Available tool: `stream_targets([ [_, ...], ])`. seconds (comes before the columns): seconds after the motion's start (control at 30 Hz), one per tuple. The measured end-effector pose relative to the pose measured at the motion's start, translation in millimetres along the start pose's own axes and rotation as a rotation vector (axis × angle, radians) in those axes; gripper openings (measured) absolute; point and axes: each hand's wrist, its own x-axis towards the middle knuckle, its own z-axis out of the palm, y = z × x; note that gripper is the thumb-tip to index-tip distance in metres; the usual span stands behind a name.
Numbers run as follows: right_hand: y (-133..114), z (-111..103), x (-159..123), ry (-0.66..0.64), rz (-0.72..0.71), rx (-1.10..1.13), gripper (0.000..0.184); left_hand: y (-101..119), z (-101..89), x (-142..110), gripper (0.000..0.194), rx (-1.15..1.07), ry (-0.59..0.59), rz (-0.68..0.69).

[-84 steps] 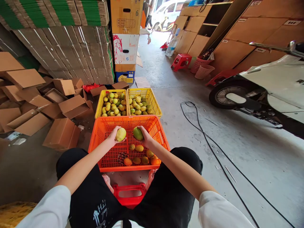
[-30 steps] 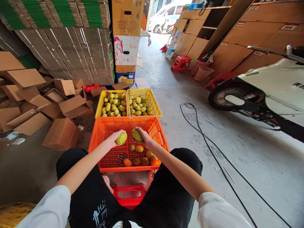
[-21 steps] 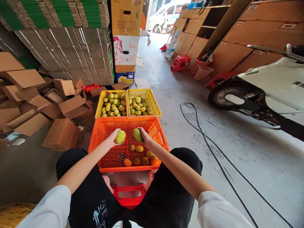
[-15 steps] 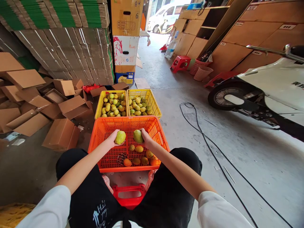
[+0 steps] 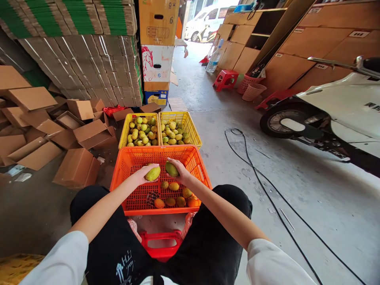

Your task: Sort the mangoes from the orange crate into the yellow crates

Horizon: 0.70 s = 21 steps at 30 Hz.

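Over the orange crate (image 5: 162, 211), my left hand (image 5: 144, 173) is closed around a yellow-green mango (image 5: 153, 173). Close by on its right, my right hand (image 5: 183, 173) grips a greener mango (image 5: 171, 169), with the thumb along its top. A small gap separates the two fruits. Below my hands, several smaller yellow, orange and brownish fruits, one of them an orange-coloured fruit (image 5: 159, 203), lie on the crate floor near its front right. A crumpled clear wrapper (image 5: 152, 198) lies beside them.
Beyond the orange crate, a left yellow crate (image 5: 121, 138) and a right yellow crate (image 5: 194, 128) hold many mangoes. Loose cardboard boxes (image 5: 78, 168) lie to the left. A black cable (image 5: 258, 170) runs across the floor, and a white scooter (image 5: 341, 107) stands at right.
My left hand has moved slightly right with its mango, which has turned and now lies more tilted. The right hand's mango has also turned a little, and its fingers have shifted.
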Motion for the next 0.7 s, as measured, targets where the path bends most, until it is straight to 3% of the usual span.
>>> stream_targets([
  [0.23,3,0,1,0.05,0.044,0.039,0.022,2,-5.0,10,0.019,-0.11,0.19,-0.038],
  [0.43,4,-4,10,0.107,0.066,0.093,0.011,6,-7.2,10,0.032,-0.184,0.147,-0.136],
  [0.6,7,-8,13,0.091,0.09,-0.048,0.024,4,-6.4,12,0.035,-0.185,0.14,-0.163],
  [0.7,7,-6,9,0.034,0.059,-0.1,0.031,2,-5.9,12,0.031,-0.14,0.145,-0.109],
])
